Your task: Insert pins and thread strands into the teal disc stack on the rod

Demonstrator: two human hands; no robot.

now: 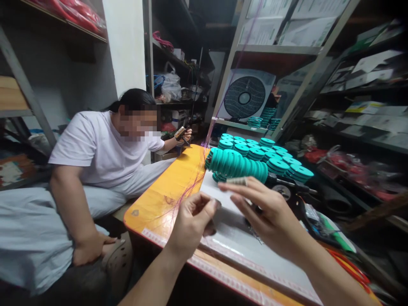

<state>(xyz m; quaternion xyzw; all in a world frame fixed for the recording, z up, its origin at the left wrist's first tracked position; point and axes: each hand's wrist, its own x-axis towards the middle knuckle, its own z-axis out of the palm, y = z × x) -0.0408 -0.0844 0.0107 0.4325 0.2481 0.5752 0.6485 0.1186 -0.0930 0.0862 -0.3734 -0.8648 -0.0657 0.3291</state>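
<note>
My left hand is above the front of the table, thumb and fingers pinched together. A small dark bit shows at its fingertips, too small to name. To its right, my right hand has its fingers stretched out, pointing left, with a light wrap round one finger. No object shows in it. Just beyond my hands, a row of green ring-shaped spools lies side by side, joined to a black machine on the right. Thin purple wires run over the table towards my left hand.
Stacked green spools stand behind the row. The yellow table carries a white sheet. A co-worker sits at the left, holding a device. A box fan stands on a shelf behind. Orange cables lie at right.
</note>
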